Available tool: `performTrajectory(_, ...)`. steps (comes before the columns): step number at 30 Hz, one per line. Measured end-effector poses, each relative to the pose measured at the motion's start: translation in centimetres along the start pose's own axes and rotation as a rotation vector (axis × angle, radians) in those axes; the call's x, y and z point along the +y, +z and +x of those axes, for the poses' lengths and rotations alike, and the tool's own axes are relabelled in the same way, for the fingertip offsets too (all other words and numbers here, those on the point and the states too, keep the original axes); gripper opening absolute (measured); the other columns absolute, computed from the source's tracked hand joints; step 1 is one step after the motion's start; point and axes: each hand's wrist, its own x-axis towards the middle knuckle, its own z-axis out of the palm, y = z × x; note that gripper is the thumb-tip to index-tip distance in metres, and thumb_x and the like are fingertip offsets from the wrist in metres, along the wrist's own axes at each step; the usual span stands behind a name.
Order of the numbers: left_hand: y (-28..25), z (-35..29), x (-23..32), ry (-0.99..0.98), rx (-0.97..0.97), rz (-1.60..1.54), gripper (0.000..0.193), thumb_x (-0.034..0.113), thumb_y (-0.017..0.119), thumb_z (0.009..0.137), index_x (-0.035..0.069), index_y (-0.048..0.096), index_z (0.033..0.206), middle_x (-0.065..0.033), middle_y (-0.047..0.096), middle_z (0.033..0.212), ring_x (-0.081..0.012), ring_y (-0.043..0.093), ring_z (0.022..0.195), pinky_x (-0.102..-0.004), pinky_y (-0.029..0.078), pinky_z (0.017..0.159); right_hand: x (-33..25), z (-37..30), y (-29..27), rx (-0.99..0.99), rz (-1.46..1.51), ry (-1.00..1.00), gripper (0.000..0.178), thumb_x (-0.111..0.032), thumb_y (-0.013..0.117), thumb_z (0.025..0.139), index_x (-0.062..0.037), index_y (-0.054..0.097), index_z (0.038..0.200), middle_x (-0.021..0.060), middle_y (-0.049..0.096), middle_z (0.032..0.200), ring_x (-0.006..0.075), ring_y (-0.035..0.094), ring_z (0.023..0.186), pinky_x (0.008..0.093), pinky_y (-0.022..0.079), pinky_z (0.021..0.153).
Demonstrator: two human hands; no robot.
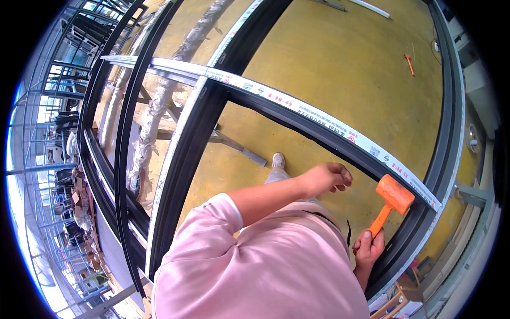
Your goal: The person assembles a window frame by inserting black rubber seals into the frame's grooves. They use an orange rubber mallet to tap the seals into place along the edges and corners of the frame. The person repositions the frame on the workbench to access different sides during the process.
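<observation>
My right hand (369, 247) is wrapped round the handle of an orange mallet (396, 194). The mallet's thick head is raised and overlaps the near right corner of a large dark frame (334, 141) in the picture. My left hand (326, 179) hangs over the frame's opening in front of my body, its fingers loosely bent and nothing visible in them. A white printed film strip (297, 106) covers the top face of the crossbar, just beyond both hands. A thin black strip (349, 234) shows beside my right hand.
Long dark profiles (130, 106) and a film-wrapped bundle (151, 127) lie to the left. Grey support legs (239, 146) stand under the frame. On the yellow floor lie an orange hammer-like tool (409, 65) and a white bar (369, 8). A wooden stool (406, 292) is at lower right.
</observation>
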Motion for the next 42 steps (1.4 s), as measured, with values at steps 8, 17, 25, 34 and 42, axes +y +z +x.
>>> performTrajectory(8,-22.4,-24.5,4.4,0.49,0.943,0.077,0.019,0.009,0.055,0.101,0.003,0.067,0.113,-0.0057,0.071,0.107,-0.014,0.065,0.101,-0.031,0.049,0.091,-4.4,8.3,6.1,-0.382,-0.242,-0.104,0.036,-0.027,0.066,0.094,0.0039,0.065,0.112,0.0062,0.059,0.064,0.0157,0.058,0.05,0.0303,0.048,0.053)
performTrajectory(17,-35.4,-20.2,-2.5,0.041,0.639,0.022,0.035,0.019,0.052,0.104,-0.001,0.064,0.13,-0.0079,0.072,0.114,-0.013,0.066,0.103,-0.0292,0.051,0.091,-17.6,16.8,18.3,-0.66,-0.393,0.068,0.041,-0.023,0.067,0.096,0.0049,0.062,0.125,0.0032,0.061,0.069,0.0103,0.058,0.052,0.0259,0.047,0.053)
performTrajectory(25,-36.2,-17.5,-3.4,0.128,0.315,-0.578,0.049,0.036,0.046,0.11,-0.003,0.058,0.138,-0.0089,0.069,0.121,-0.0124,0.065,0.105,-0.0284,0.052,0.095,-21.0,19.4,24.1,-0.518,-0.305,0.119,0.041,-0.017,0.061,0.098,0.01,0.055,0.129,0.002,0.058,0.07,0.0068,0.051,0.051,0.0226,0.04,0.048)
performTrajectory(34,-36.7,-17.3,-1.1,0.321,0.411,-0.132,0.042,0.025,0.06,0.103,-0.003,0.056,0.134,-0.0109,0.064,0.119,-0.0167,0.059,0.112,-0.0326,0.046,0.102,-22.2,23.9,29.3,-0.503,-0.198,0.167,0.046,-0.022,0.059,0.103,0.008,0.047,0.135,0.0063,0.057,0.074,0.0088,0.051,0.05,0.0224,0.044,0.047)
performTrajectory(42,-37.9,-13.0,0.3,0.301,0.469,-0.336,0.037,0.025,0.07,0.095,-0.003,0.066,0.118,-0.0139,0.073,0.108,-0.0208,0.069,0.1,-0.0351,0.054,0.091,-21.9,24.8,30.2,-0.537,-0.215,0.2,0.05,-0.025,0.061,0.103,0.0078,0.046,0.137,0.0054,0.058,0.073,0.0089,0.052,0.051,0.0228,0.045,0.048)
